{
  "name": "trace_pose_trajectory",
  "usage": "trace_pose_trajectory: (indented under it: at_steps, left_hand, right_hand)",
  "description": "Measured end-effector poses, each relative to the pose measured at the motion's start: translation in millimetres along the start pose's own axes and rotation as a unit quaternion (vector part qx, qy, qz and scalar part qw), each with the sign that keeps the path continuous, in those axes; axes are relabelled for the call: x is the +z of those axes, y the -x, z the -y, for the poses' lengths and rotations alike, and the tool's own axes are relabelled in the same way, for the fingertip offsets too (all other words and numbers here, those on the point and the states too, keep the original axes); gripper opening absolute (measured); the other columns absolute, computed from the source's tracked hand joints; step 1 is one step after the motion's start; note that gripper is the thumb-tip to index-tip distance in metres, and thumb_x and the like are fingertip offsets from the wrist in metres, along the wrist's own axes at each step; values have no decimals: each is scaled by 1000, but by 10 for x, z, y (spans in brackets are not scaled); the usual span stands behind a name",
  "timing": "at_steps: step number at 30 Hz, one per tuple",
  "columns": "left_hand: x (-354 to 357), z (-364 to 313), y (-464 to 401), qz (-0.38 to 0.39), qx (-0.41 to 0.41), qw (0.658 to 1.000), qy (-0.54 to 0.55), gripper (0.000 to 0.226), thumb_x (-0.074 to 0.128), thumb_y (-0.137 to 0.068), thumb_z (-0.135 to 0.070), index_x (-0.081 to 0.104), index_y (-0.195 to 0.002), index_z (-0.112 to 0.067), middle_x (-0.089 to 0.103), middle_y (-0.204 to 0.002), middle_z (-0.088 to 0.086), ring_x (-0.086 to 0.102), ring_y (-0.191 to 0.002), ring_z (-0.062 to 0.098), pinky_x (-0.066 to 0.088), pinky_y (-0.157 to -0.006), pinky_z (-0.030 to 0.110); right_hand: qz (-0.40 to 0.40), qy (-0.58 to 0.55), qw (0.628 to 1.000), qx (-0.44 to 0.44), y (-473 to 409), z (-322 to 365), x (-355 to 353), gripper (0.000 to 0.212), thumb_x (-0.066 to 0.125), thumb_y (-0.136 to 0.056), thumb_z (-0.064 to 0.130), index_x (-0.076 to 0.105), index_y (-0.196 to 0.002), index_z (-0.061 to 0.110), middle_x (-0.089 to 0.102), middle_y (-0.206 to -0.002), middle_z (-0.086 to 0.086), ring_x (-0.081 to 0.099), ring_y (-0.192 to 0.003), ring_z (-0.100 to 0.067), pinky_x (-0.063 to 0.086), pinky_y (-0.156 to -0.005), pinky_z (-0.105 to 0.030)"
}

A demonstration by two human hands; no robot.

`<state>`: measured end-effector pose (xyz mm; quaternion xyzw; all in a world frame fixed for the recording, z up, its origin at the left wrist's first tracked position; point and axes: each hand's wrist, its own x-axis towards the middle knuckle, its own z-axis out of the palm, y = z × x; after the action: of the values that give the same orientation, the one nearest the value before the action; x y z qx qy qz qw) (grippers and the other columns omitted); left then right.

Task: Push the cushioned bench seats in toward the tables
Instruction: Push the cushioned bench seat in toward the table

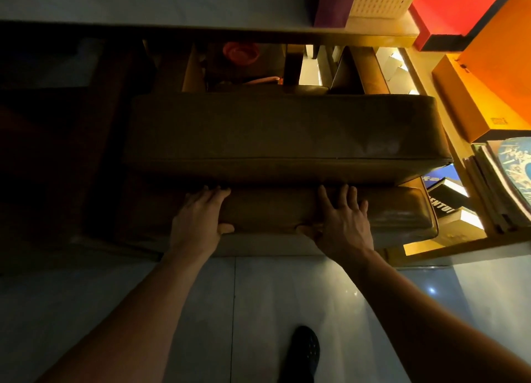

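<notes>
A brown cushioned bench seat fills the middle of the head view: its wide seat cushion [284,129] lies farther away, and its padded back cushion [396,210] runs along the near edge. My left hand [198,219] grips that back cushion, fingers over the top and thumb under the front edge. My right hand [342,221] holds it the same way, a little to the right. The table top [172,29] spans the view beyond the bench, its edge over the bench's far side. The space under the table is dark.
Shelves on the right hold orange boxes [494,75], a red box [454,9], stacked books [448,198] and magazines [505,181]. Wooden legs and a red bowl [241,52] show under the table. A dark shoe [304,351] stands on the glossy tiled floor [258,311].
</notes>
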<state>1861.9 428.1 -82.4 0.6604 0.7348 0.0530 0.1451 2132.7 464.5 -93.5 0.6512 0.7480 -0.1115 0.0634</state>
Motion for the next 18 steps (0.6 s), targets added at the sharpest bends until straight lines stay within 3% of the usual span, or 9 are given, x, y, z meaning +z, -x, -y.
trace_pose_trajectory:
  at_steps: [14,18]
  left_hand:
    - [87,35,233,1,-1,1000,11,77,75,-80,-41,36,-146,-31,40,-148,-4,34,-137,25,42,-105,46]
    - [97,71,266,6,16,1000,11,77,74,-82,-39,35,-148,-30,37,-154,-2,28,-143,25,32,-112,47]
  right_hand:
    - [3,12,1000,6,222,8,18,106,45,-77,84,7,-157,25,9,-161,-26,6,-149,-44,17,-119,-59]
    - [2,17,1000,7,275,33,46,106,43,-77,84,5,-157,25,9,-161,-27,6,-149,-45,17,-118,-60]
